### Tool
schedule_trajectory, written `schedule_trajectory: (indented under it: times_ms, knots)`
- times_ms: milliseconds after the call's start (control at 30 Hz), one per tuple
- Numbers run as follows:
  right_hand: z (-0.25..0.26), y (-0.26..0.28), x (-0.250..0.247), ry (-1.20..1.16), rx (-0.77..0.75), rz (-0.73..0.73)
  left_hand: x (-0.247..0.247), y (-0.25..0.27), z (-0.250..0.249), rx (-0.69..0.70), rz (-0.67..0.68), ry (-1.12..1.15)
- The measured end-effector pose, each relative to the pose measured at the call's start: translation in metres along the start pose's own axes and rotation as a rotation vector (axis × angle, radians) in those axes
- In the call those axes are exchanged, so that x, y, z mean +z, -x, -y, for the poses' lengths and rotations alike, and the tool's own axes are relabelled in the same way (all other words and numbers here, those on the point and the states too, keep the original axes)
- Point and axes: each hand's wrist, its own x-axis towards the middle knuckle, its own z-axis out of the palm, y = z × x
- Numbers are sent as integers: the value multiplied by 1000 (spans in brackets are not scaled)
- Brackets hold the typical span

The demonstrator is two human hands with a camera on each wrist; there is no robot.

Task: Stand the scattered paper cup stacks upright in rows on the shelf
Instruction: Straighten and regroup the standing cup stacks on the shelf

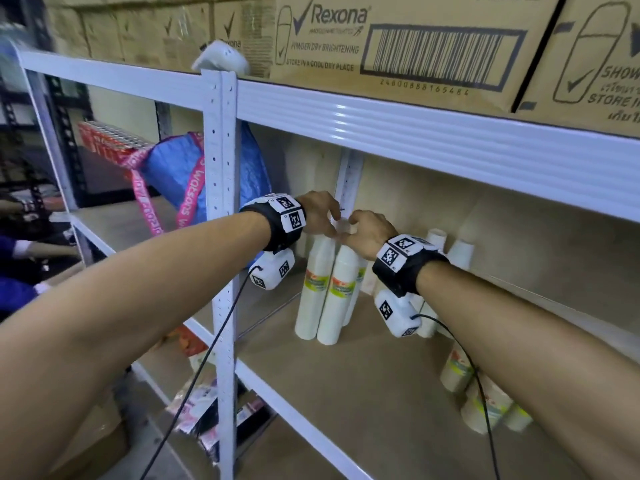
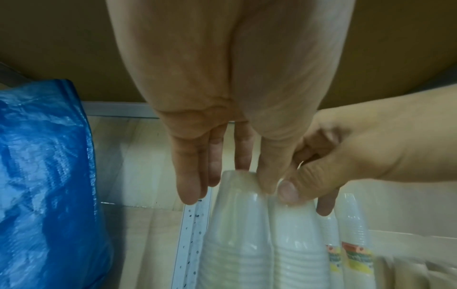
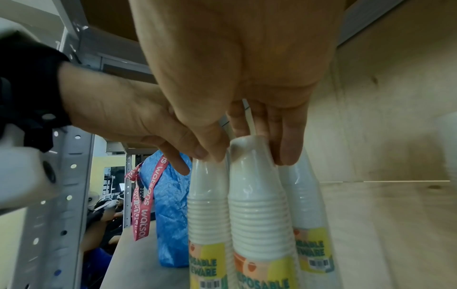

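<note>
Several wrapped white paper cup stacks stand upright near the shelf's back left corner. My left hand pinches the top of the leftmost stack between thumb and forefinger; in the left wrist view its other fingers hang straight beside that stack. My right hand grips the top of the neighbouring stack, thumb on one side and fingers on the other, as the right wrist view shows. A third stack stands just behind. Other stacks lie on their sides at the front right, under my right forearm.
A blue woven bag with pink straps sits in the bay to the left, beyond the white upright post. More upright stacks stand against the back wall. Cardboard boxes fill the shelf above. The shelf board is light wood.
</note>
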Motion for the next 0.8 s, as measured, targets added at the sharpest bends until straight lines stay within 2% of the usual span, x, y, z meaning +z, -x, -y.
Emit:
schedule_trajectory:
  times_ms: [500,800]
  knots:
    - [5,12,3,-5,14,46,21,4,8,27,10,73]
    - [-21,13,-21,2,84,31,14,-5,-22,76,82,205]
